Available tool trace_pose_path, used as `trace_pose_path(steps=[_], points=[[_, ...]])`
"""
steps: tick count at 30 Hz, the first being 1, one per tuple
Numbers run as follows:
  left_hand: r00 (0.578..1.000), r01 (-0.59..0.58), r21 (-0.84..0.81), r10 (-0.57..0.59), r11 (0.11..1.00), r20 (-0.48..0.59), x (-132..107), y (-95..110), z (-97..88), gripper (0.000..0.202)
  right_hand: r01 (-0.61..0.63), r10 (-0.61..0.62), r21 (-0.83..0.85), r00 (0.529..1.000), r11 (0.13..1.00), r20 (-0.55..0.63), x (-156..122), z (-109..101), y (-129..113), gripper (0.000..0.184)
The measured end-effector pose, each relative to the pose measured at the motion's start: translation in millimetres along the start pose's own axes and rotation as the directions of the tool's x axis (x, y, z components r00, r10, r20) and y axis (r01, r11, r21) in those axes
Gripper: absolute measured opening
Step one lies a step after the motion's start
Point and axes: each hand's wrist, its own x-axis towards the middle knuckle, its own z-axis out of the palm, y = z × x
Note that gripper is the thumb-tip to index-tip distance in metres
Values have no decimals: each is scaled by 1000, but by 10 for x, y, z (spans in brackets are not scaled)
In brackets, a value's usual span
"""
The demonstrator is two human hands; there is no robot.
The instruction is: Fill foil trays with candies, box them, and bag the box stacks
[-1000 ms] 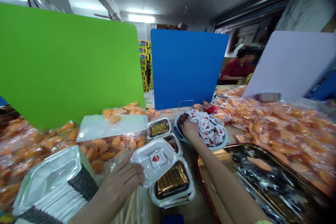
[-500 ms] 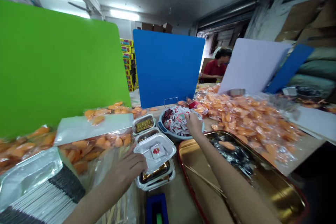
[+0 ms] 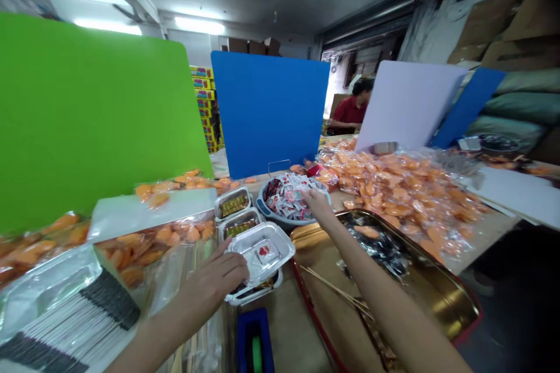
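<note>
My left hand (image 3: 214, 284) grips the near left edge of a foil tray (image 3: 262, 250) that rests on top of filled trays; a small red and white sachet (image 3: 263, 252) lies inside it. My right hand (image 3: 315, 203) reaches forward into a blue bowl (image 3: 280, 220) heaped with red and white sachets (image 3: 286, 197), its fingers closed among them. What they pinch I cannot make out. Two more filled foil trays (image 3: 233, 204) sit behind the one I hold.
A gold metal tray (image 3: 441, 297) with dark packets and sticks lies at the right. Orange snack packs (image 3: 394, 186) cover the table. A stack of foil trays (image 3: 56, 315) sits at the lower left. Green (image 3: 96, 111), blue (image 3: 269, 111) and white (image 3: 406, 105) dividers stand behind. A person (image 3: 350, 113) sits beyond.
The view has swung right. My right hand stays in the sachet bowl, shifted from its left side to its right edge. My left hand keeps hold of the foil tray.
</note>
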Motion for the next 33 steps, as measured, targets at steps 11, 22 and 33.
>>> trace_pose_path(steps=[11,22,33], points=[[996,-89,-102,90,991,2,-11,112,112,23,-159,183,-363,983,918,32,-563,-378,1278,23],[995,-85,-136,91,987,36,-88,254,116,24,-89,196,-531,969,842,148,-745,-338,1639,24],[993,-81,-160,94,984,71,-25,469,127,23,616,-638,-267,770,741,6,-1452,-501,483,44]])
